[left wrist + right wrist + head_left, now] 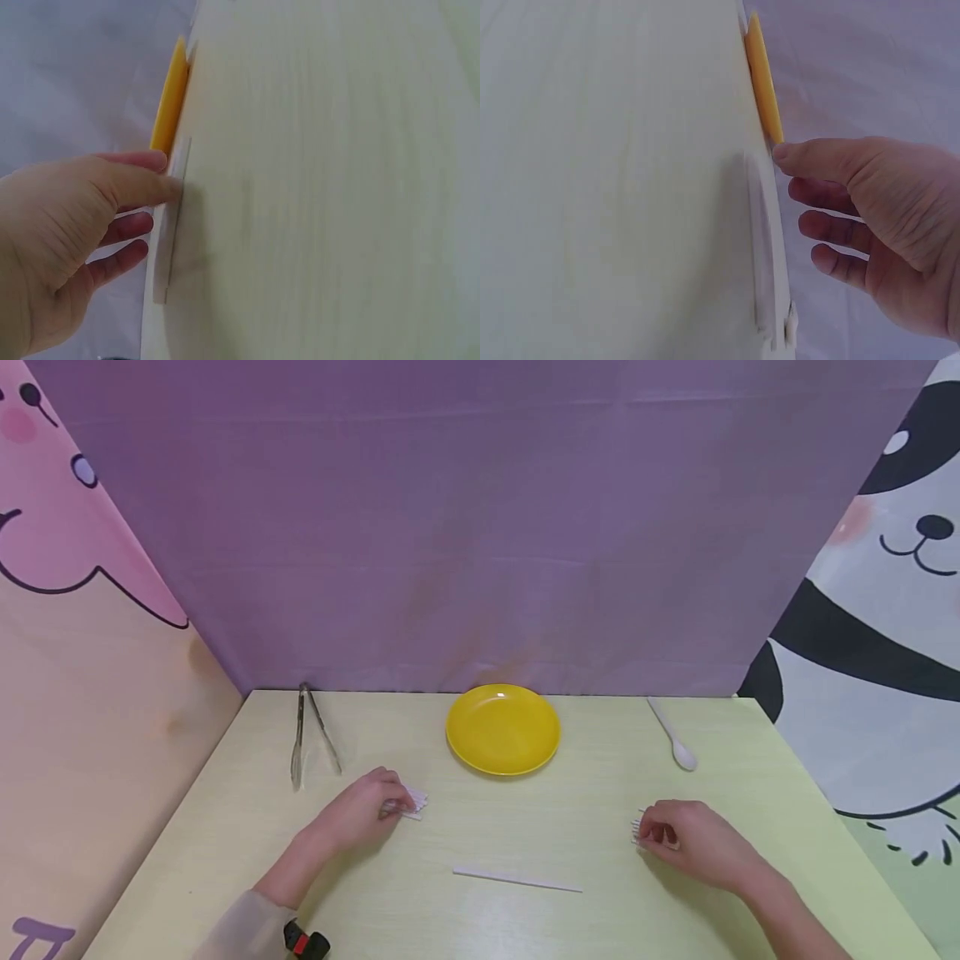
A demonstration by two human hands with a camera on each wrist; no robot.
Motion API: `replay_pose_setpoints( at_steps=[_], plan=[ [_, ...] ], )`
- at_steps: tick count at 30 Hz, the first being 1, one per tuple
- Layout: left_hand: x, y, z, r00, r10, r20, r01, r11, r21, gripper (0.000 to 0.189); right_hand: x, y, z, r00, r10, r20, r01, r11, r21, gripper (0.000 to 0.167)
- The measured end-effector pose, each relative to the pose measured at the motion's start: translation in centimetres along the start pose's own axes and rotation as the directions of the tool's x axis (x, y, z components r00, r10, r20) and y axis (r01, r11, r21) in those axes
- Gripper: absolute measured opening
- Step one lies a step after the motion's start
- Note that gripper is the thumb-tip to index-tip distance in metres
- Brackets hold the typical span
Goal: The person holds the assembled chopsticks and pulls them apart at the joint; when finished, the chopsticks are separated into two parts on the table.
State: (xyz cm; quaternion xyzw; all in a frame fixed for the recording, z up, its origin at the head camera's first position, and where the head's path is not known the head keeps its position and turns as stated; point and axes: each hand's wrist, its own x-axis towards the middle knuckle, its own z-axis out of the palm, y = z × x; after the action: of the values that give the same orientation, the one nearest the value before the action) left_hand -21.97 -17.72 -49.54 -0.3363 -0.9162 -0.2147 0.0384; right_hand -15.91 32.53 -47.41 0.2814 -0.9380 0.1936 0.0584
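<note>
My left hand is at a small bundle of white sticks on the table, left of the middle. In the left wrist view its thumb lies across the sticks, which it pinches against a finger mostly hidden behind. On the right, my right hand is over another bundle of white sticks. Its fingers are loosely curled, the thumb tip close to the upper end of the sticks, with no stick visibly gripped. Between the hands lies a single white stick.
A yellow plate stands at the table's back middle, beside the purple cloth wall. Metal tongs lie at the back left, a white spoon at the back right. Printed panels flank the table.
</note>
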Motion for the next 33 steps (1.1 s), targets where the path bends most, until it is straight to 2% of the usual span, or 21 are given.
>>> replay_pose_setpoints(
  at_steps=[4,8,13,16,21,24,28,33],
  plan=[
    [0.6,1.4,0.0,1.000,0.024,0.017,-0.023,0.999,-0.047,0.015,1.2,-1.7,0.1,1.000,-0.028,0.007,0.028,1.000,0.001,0.023],
    [1.5,4.0,0.3,0.994,0.064,0.089,-0.051,0.989,-0.140,0.011,2.6,-3.7,0.5,0.997,-0.040,0.063,0.038,0.999,0.034,0.019],
    [2.3,7.1,1.2,0.969,0.127,0.211,-0.082,0.975,-0.209,0.005,4.2,-6.4,1.9,0.985,-0.121,0.126,0.108,0.988,0.110,0.016],
    [2.7,8.3,2.0,0.956,0.147,0.253,-0.097,0.975,-0.200,0.005,5.0,-7.9,3.2,0.973,-0.155,0.171,0.131,0.980,0.148,0.014],
    [3.0,9.4,3.4,0.937,0.173,0.302,-0.128,0.978,-0.163,0.010,5.8,-9.9,5.1,0.950,-0.176,0.257,0.140,0.979,0.150,0.018],
    [3.0,9.8,4.0,0.930,0.185,0.319,-0.142,0.978,-0.154,0.009,5.9,-10.6,6.1,0.940,-0.193,0.280,0.161,0.978,0.133,0.021],
    [3.0,9.9,4.5,0.936,0.175,0.305,-0.134,0.980,-0.149,0.005,5.9,-11.1,6.8,0.942,-0.197,0.273,0.171,0.978,0.118,0.021],
    [3.3,9.7,4.7,0.945,0.137,0.298,-0.091,0.982,-0.165,0.014,6.4,-11.4,6.7,0.942,-0.176,0.285,0.148,0.982,0.117,0.020]
  ],
)
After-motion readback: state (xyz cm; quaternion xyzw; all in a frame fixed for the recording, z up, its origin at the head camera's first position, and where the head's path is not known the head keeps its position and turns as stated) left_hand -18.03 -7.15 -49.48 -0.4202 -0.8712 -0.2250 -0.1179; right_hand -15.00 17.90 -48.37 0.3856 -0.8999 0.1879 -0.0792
